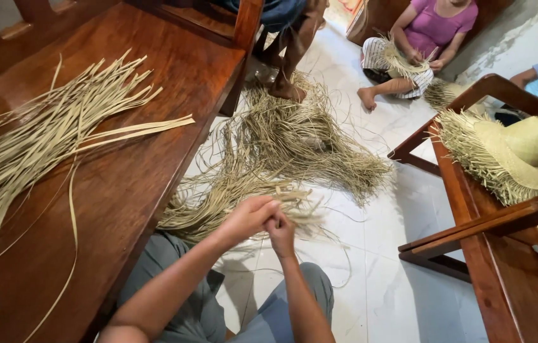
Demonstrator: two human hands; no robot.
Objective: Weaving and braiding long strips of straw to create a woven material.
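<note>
Both my hands meet over my lap, above the white floor. My left hand (248, 217) and my right hand (281, 234) pinch the same small bunch of pale straw strips (299, 202), whose ends stick out to the right. Just beyond them a big loose heap of straw fibre (281, 143) spreads across the floor. On my left, a long sheaf of flat straw strips (34, 143) lies on the wooden bench (148, 165).
A half-woven straw hat (510, 155) with a fringed brim rests on a wooden chair (504, 273) at right. One person sits on the floor at the back weaving straw (402, 60); another person's bare feet (285, 86) stand by the heap. White tile floor (396, 254) lies between.
</note>
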